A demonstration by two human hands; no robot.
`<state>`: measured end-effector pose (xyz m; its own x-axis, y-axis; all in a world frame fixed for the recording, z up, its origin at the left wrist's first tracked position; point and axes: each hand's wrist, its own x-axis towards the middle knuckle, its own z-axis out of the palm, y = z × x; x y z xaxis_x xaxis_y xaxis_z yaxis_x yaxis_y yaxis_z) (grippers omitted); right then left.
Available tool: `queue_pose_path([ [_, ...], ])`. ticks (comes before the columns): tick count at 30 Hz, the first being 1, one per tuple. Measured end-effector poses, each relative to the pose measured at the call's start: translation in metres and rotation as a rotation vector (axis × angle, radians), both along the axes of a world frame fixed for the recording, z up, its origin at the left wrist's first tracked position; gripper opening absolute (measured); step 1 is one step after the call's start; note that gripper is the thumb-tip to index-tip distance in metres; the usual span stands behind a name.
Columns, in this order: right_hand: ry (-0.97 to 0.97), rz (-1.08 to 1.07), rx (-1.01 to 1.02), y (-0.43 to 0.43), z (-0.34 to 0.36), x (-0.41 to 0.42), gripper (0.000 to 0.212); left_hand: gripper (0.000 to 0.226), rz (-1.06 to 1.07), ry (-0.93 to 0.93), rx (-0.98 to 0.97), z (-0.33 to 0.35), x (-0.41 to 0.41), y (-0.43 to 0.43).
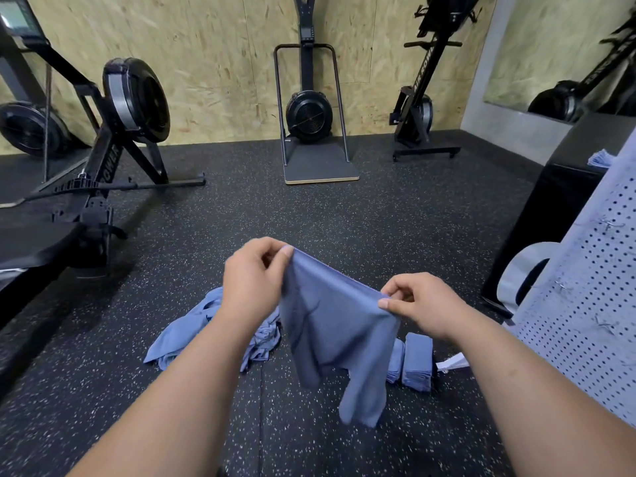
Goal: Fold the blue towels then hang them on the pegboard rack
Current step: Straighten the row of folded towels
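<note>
A blue towel [330,325] hangs in the air between my hands above the floor. My left hand [253,277] pinches its upper left corner, and my right hand [418,306] pinches the upper right edge. The cloth droops unevenly below them. A crumpled heap of blue towels [192,332] lies on the floor behind my left forearm. Folded blue towels [416,359] stand in a small stack on the floor under my right wrist. The white pegboard rack [585,297] with metal hooks rises at the right edge.
Black speckled rubber floor [344,215] spreads ahead. A rowing machine [113,139] stands at the left, a ski trainer [309,115] at the back wall, and an upright rower [423,98] to its right. A black box [550,215] sits beside the pegboard.
</note>
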<state>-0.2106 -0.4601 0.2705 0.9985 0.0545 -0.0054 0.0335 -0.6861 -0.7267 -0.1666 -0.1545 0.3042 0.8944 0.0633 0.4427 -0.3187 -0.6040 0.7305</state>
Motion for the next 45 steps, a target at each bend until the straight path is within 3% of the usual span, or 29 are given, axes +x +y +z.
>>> queue_pose_path([
  [3,-0.092,-0.130,-0.111,-0.012,0.004,-0.002,0.013,0.014,0.170,0.015,-0.019,0.000,0.004,0.012],
  [5,-0.132,-0.170,-0.147,-0.012,0.008,-0.004,0.013,0.013,0.153,0.055,0.015,-0.002,0.003,0.013],
  [7,-0.162,-0.156,-0.147,-0.005,0.012,-0.006,0.010,0.007,0.050,0.094,0.067,-0.006,-0.002,0.005],
  [13,-0.226,-0.011,-0.062,0.031,0.027,-0.011,0.007,0.039,-0.436,0.152,0.111,-0.020,-0.029,-0.046],
  [16,-0.219,0.029,-0.014,0.037,0.029,-0.014,0.007,0.023,-0.493,0.155,0.128,-0.023,-0.032,-0.060],
  [19,-0.166,0.035,-0.003,0.029,0.030,-0.013,0.007,0.006,-0.435,0.170,0.150,-0.023,-0.028,-0.060],
  [29,-0.003,0.061,-0.062,-0.007,0.019,-0.006,0.010,0.011,0.036,0.091,0.151,-0.019,-0.008,-0.035],
  [32,-0.043,0.065,-0.110,-0.003,0.020,-0.007,0.011,0.008,0.093,0.108,0.194,-0.022,-0.008,-0.033],
  [33,-0.071,0.063,-0.103,0.001,0.021,-0.007,0.011,0.007,0.053,0.116,0.199,-0.025,-0.008,-0.033],
  [37,-0.179,0.095,-0.090,0.019,0.025,-0.009,0.009,0.045,-0.309,0.143,0.242,-0.030,-0.017,-0.046],
  [39,-0.220,0.125,-0.091,0.027,0.028,-0.011,0.008,0.039,-0.414,0.122,0.268,-0.029,-0.024,-0.055],
  [43,-0.207,0.155,-0.053,0.032,0.030,-0.012,0.007,0.007,-0.451,0.140,0.309,-0.033,-0.024,-0.062],
  [45,-0.167,0.144,-0.053,0.029,0.029,-0.012,0.007,0.006,-0.449,0.161,0.284,-0.033,-0.023,-0.062],
])
